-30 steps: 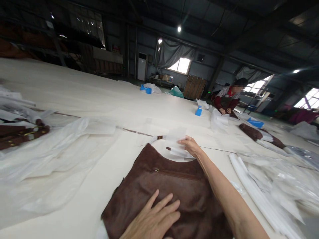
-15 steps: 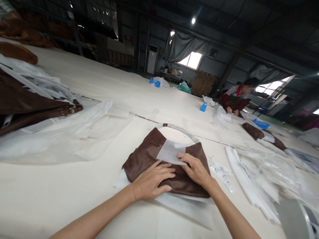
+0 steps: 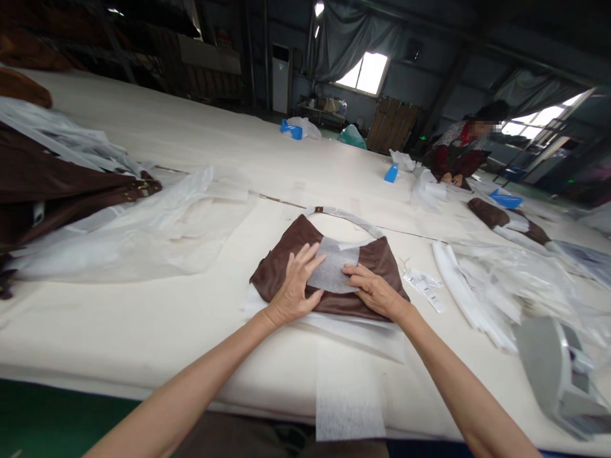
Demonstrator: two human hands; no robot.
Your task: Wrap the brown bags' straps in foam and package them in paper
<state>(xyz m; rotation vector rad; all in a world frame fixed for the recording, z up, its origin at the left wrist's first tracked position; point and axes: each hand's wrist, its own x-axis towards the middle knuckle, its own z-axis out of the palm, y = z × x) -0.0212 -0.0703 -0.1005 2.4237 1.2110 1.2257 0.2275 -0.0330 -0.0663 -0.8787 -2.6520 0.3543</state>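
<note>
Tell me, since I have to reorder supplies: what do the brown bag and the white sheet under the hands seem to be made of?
The brown bag looks like leather or a faux leather, matte with a faint sheen and soft creases. The white sheet looks like thin non-woven or foam wrap: translucent, dull, fibrous. Both the left hand and the right hand press flat on them.

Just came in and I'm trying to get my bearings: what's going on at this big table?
A person presses both hands flat on a folded brown bag lying on a white sheet on the table. The left hand and right hand hold down a white tissue piece on top of it. Paper tags lie to the right, plastic bags to the left. A co-worker works at the far side.
</note>
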